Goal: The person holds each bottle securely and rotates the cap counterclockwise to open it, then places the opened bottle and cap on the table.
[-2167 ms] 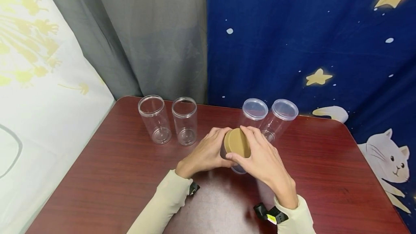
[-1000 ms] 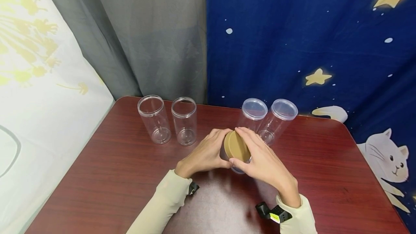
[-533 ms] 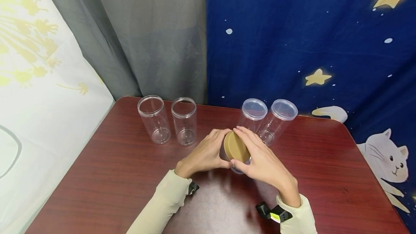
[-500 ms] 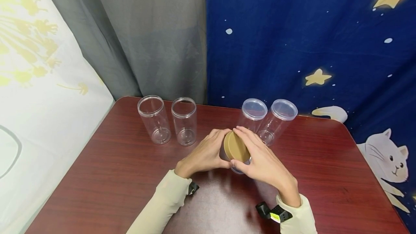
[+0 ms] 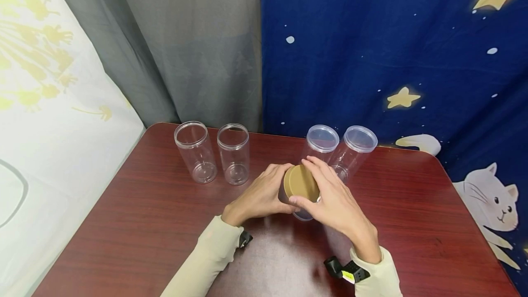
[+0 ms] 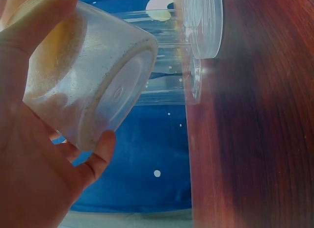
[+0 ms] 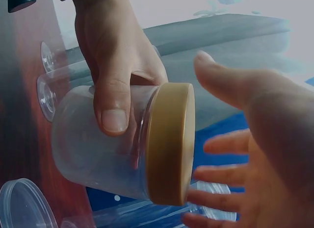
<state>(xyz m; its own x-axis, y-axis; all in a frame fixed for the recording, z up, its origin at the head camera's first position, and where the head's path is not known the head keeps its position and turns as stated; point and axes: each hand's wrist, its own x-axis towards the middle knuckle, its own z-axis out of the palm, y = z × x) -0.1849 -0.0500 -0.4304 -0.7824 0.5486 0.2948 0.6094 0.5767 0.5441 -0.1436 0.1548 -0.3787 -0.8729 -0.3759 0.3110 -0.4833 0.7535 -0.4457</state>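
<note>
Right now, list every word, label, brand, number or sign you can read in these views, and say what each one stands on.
None can be read.
The yellow tag on the wrist strap may carry print; too small to tell.
The jar in the left hand and its tan lid are bare, as are the clear jars.
The blue cloth has only stars and a cat, no writing.

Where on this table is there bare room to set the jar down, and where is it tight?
Bare table lies left of the left hand, in front of the two open jars. More lies right of the right hand, toward the table's right edge. It is crowded at the back, where the two lidded jars stand just behind the held jar.
</note>
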